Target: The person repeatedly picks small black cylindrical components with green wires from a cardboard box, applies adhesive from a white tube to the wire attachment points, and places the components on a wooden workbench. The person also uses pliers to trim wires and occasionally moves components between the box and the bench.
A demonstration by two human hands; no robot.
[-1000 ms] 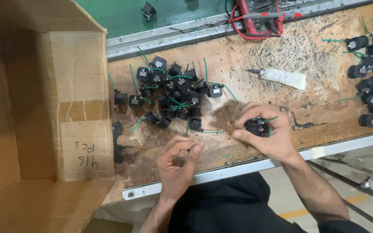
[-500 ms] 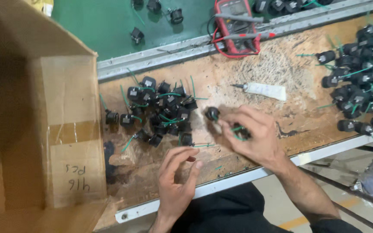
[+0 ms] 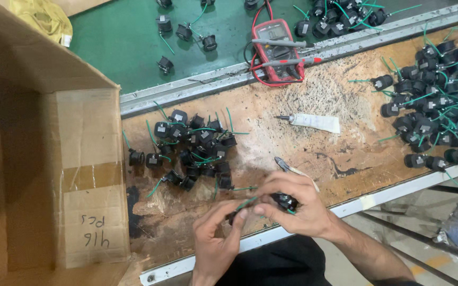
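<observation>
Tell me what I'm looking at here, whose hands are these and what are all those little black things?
A camera on a person's head looks down at their own two hands. The left hand and right hand meet over a small black part with a green wire, each with a grip on it. On the worn wooden bench lies a pile of the same black parts, and another pile at the right. There is also a red meter, a white tube, small pliers, and a big cardboard box at the left.
</observation>
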